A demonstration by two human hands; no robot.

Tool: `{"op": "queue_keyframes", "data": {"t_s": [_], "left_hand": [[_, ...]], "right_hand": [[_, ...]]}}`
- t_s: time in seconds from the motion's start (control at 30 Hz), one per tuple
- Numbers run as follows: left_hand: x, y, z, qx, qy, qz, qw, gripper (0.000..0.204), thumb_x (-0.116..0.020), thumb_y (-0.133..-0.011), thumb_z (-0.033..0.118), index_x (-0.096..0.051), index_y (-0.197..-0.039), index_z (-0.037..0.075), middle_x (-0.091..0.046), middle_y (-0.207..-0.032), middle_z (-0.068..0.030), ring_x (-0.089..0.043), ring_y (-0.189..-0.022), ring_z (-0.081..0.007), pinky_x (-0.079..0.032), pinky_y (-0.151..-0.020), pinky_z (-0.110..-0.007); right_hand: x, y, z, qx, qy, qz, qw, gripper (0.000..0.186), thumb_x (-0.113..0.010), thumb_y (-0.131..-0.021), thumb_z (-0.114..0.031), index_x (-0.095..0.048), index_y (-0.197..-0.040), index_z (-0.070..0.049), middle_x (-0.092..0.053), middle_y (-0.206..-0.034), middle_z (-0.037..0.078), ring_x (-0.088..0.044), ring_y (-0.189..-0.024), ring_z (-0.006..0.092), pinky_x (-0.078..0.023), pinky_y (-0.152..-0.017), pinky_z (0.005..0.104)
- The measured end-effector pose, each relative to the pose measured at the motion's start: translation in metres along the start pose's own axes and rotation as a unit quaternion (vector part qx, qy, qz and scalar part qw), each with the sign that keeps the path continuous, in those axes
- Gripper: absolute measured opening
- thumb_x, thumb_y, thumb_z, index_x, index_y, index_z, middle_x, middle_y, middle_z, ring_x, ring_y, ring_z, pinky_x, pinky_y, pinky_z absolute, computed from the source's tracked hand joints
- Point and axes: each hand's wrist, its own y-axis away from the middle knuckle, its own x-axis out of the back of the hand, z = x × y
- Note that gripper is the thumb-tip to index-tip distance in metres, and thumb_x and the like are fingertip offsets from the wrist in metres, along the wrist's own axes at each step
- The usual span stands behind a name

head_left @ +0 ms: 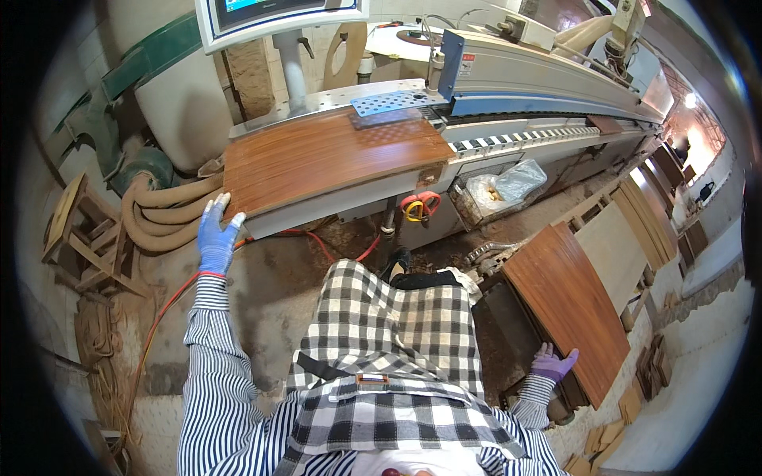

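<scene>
A brown wood-grain panel (333, 159) lies on the machine's table in front of me. My left hand (216, 234), in a blue glove with white fingertips, is at its near left corner. Those fingers are stretched and the thumb stands apart. On my right a second brown panel (567, 301) tops a stack. My right hand (553, 363), in a purple glove, touches the near edge of that stack, thumb out toward the panel and fingers extended rather than wrapped round it.
A long edge-banding machine (548, 75) runs to the far right, with a screen (278, 16) at its left end. Orange-handled scissors (421, 206) hang below the table edge. Ribbed hoses (159, 210) and a wooden stool (91, 238) stand left. A red cable (163, 313) crosses the floor.
</scene>
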Motion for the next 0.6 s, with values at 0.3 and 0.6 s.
{"op": "queue_keyframes", "data": {"t_s": [0.3, 0.6], "left_hand": [[-0.038, -0.011, 0.042, -0.049, -0.101, -0.008, 0.994, 0.058, -0.072, -0.081, 0.042, -0.059, -0.128, 0.012, -0.057, -0.131, -0.0140, -0.042, -0.132, -0.0322, -0.024, -0.113, -0.045], [-0.097, -0.021, 0.095, -0.077, -0.138, -0.043, 0.986, 0.061, -0.067, -0.084, 0.047, -0.056, -0.131, 0.011, -0.054, -0.135, -0.0140, -0.040, -0.133, -0.0318, -0.019, -0.115, -0.048]], "right_hand": [[0.020, -0.026, -0.019, -0.009, -0.068, 0.035, 0.997, 0.087, -0.072, -0.076, -0.056, -0.041, -0.131, 0.002, -0.045, -0.134, 0.016, -0.042, -0.124, 0.0281, -0.034, -0.108, 0.0351], [0.036, -0.029, -0.031, -0.022, 0.016, -0.027, 0.999, 0.079, -0.075, -0.072, -0.055, -0.046, -0.123, -0.003, -0.050, -0.120, 0.016, -0.054, -0.101, 0.0257, -0.051, -0.081, 0.0345]]}}
